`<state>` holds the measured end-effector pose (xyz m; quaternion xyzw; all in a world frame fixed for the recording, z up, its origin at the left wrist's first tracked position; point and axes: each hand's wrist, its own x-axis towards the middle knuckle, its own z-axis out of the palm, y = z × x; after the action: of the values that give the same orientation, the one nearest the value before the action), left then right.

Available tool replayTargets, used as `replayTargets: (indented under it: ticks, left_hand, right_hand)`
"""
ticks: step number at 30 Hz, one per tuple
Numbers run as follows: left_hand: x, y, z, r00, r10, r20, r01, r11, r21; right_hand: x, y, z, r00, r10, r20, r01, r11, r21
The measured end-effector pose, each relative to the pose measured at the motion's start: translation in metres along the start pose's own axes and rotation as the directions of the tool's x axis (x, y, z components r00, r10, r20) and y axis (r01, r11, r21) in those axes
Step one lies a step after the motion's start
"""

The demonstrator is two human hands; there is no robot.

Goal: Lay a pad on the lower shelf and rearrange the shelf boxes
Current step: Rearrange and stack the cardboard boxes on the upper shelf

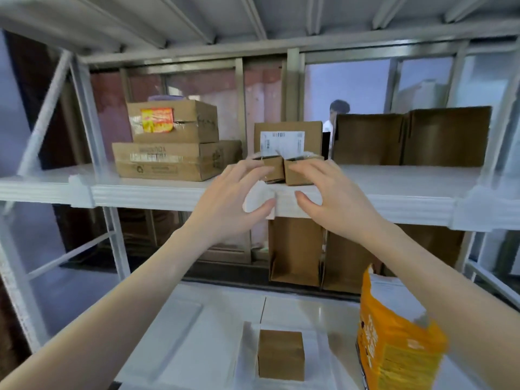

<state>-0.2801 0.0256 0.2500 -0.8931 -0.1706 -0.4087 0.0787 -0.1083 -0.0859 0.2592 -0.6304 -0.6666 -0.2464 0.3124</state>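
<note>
Now both hands are raised to the front edge of the upper shelf, where two small cardboard boxes stand side by side and touching; the left hand has its fingers bent over the left small box and its thumb spread wide below, near a white sheet that hangs over the shelf edge; the right hand is placed the same way on the right small box, fingers curved on the top and front, thumb apart underneath. Whether the fingers already grip or only rest on the boxes, one cannot tell for sure; it looks more like a light touch.

The white sheet may be the pad, but this is only a guess; on the lower shelf some white flat material lies under a brown cube box, and beside it stands an orange bag.

Behind the small boxes there is a labelled box; to the left, two flat boxes are stacked; to the right, open cartons stand at the back.

The small boxes seem light and stiff, with rather smooth cardboard; probably each can be taken by one hand, fingers on top and thumb on the front face; their top flaps look loose, so it is better to hold the sides and not the flaps. The pad, if it is the sheet, will be soft and limp; it should be taken at two corners.
</note>
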Motion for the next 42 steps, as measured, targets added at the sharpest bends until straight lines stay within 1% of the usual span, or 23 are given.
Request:
replayTargets:
  ticks: [3, 7, 10, 13, 17, 22, 28, 33, 37, 40, 42]
  left_hand:
    - [0.021, -0.011, 0.006, 0.999, -0.045, 0.012, 0.045, 0.999, 0.002]
    - [0.049, -0.030, 0.025, 0.991, -0.128, 0.040, 0.130, 0.990, -0.052]
    - [0.067, -0.040, 0.036, 0.979, -0.188, 0.085, 0.194, 0.979, -0.066]
    - [0.077, -0.051, 0.042, 0.977, -0.201, 0.066, 0.205, 0.977, -0.058]
    - [0.079, -0.077, 0.040, 0.988, -0.156, -0.009, 0.157, 0.987, 0.022]
    - [0.067, -0.117, 0.025, 0.988, -0.133, -0.075, 0.137, 0.989, 0.054]
    - [0.046, -0.177, -0.003, 0.985, -0.156, -0.076, 0.163, 0.982, 0.096]
    - [0.036, -0.246, -0.028, 0.984, -0.159, -0.080, 0.169, 0.975, 0.147]
    - [0.027, -0.294, -0.042, 0.974, -0.221, -0.047, 0.225, 0.966, 0.129]
    - [0.026, -0.315, -0.048, 0.967, -0.253, -0.043, 0.256, 0.957, 0.134]
    - [0.022, -0.336, -0.052, 0.958, -0.285, -0.005, 0.284, 0.953, 0.103]
  right_hand:
    - [0.019, 0.010, 0.001, 0.998, 0.055, -0.015, -0.055, 0.998, -0.021]
    - [0.041, 0.023, 0.010, 0.989, 0.147, 0.031, -0.145, 0.987, -0.066]
    - [0.056, 0.029, 0.019, 0.981, 0.186, 0.053, -0.183, 0.981, -0.059]
    - [0.073, 0.028, 0.029, 0.982, 0.179, 0.056, -0.176, 0.983, -0.052]
    - [0.095, 0.015, 0.042, 0.987, 0.150, 0.065, -0.148, 0.988, -0.033]
    - [0.123, -0.010, 0.064, 0.994, 0.092, 0.064, -0.096, 0.993, 0.066]
    - [0.161, -0.053, 0.107, 0.993, 0.087, 0.083, -0.097, 0.989, 0.114]
    - [0.197, -0.088, 0.149, 0.983, 0.151, 0.107, -0.165, 0.976, 0.144]
    - [0.218, -0.110, 0.181, 0.962, 0.247, 0.115, -0.264, 0.950, 0.168]
    - [0.227, -0.117, 0.190, 0.947, 0.312, 0.081, -0.320, 0.938, 0.131]
    - [0.234, -0.124, 0.200, 0.928, 0.367, 0.059, -0.371, 0.923, 0.104]
